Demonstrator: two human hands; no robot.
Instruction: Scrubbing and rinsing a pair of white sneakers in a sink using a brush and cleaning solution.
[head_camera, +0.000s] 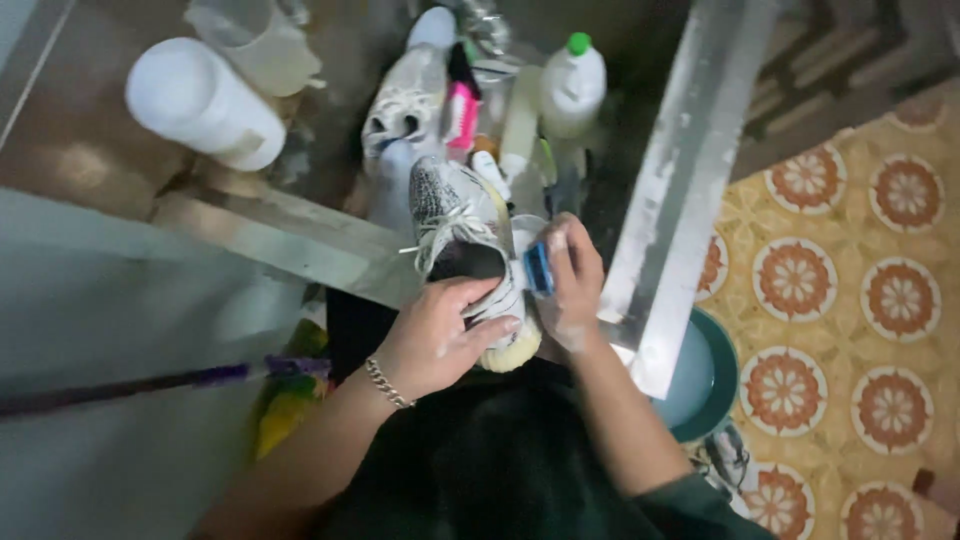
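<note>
Held shoe (462, 225): centre of the scene, on the person's lap edge, toe toward 12 o'clock.
Left hand (437, 335): at 6 o'clock of the shoe, gripping its heel.
Right hand (572, 280): at 4 o'clock of the shoe, touching its side.
Brush (538, 268): in the right hand, between hand and shoe.
Second shoe (405, 100): at 11 o'clock, behind the held one.
Bottle (572, 85): at 1 o'clock.
Jug (205, 102): at 10 o'clock, well apart.
Basin (705, 375): at 4 o'clock, on the floor, partly under the beam (690, 170).
</note>
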